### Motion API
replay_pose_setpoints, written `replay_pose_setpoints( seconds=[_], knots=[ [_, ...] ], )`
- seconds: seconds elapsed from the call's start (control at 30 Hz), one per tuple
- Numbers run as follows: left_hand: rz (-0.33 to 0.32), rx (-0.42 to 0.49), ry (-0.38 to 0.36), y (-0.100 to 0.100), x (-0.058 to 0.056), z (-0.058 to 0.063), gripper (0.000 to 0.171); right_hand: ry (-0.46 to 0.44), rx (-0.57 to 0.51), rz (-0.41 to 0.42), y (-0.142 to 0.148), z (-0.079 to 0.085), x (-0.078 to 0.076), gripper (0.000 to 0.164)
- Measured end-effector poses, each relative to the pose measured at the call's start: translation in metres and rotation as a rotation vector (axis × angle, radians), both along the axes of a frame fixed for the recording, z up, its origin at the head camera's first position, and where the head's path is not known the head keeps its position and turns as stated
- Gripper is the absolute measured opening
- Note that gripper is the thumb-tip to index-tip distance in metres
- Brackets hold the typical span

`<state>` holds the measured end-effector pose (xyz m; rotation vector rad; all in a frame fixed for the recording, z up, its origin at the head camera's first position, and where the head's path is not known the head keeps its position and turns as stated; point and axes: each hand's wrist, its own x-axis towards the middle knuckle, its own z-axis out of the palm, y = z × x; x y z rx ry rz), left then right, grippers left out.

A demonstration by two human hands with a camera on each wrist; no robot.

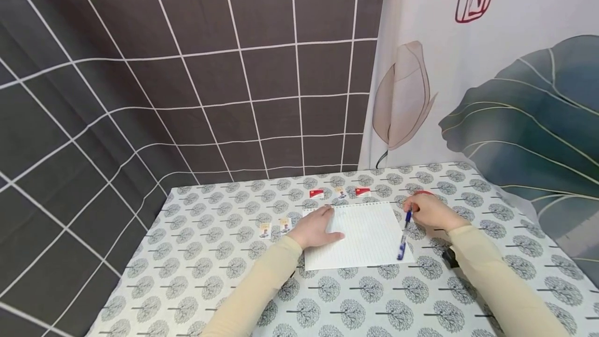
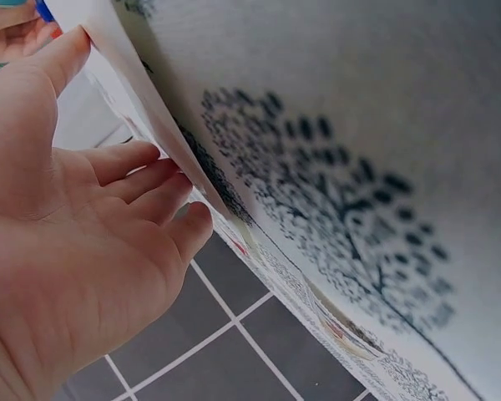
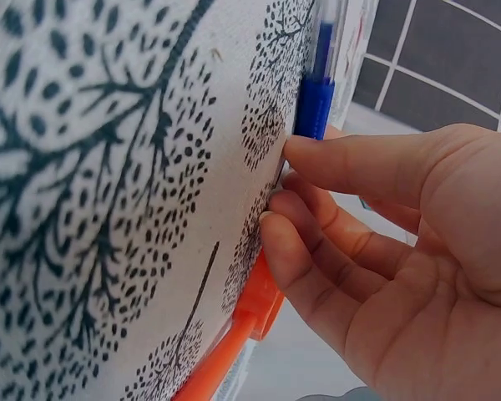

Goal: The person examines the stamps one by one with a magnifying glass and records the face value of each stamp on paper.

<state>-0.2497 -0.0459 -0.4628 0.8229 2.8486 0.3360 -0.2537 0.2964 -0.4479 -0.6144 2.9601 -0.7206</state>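
A white lined notepad [image 1: 365, 238] with a perforated or spiral-bound top edge lies on the tree-patterned tablecloth. My left hand [image 1: 317, 229] rests on its upper left part, thumb spread across the page; the left wrist view shows relaxed fingers [image 2: 154, 188] at the paper's edge. On the right, my right hand [image 1: 428, 210] pinches the upper end of a blue pen [image 1: 404, 235], which slants over the notepad's right edge. Thumb and bent fingers meet at the pen's blue end [image 3: 316, 109]. An orange plastic object [image 3: 255, 309] lies beneath the right fingers; its kind is hidden.
Behind the notepad lie a red-and-white card [image 1: 316, 193], a small pictured card [image 1: 340, 192] and another red-and-white card [image 1: 362, 191]. Two pictured cards, one farther left [image 1: 265, 230], lie beside my left hand. A dark tiled curtain [image 1: 271, 77] and a floral curtain [image 1: 515, 108] stand behind the table.
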Motion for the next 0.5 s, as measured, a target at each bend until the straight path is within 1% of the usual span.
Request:
replay_pose_setpoints(
  seconds=[0.17,0.4,0.5],
  knots=[
    [0.01,0.006,-0.004,-0.0004,-0.0005,0.0011,0.088,-0.001,-0.02,-0.016,0.0002,-0.0001,0.001,0.025],
    [0.021,0.013,-0.013,-0.0005,-0.0007,0.0001,0.089,-0.027,-0.01,0.023,0.0004,-0.0007,0.0025,0.022],
    [0.026,0.015,-0.018,0.0,-0.0006,0.0,0.089,-0.044,-0.017,0.026,-0.0008,0.0001,0.0049,0.022]
  ],
)
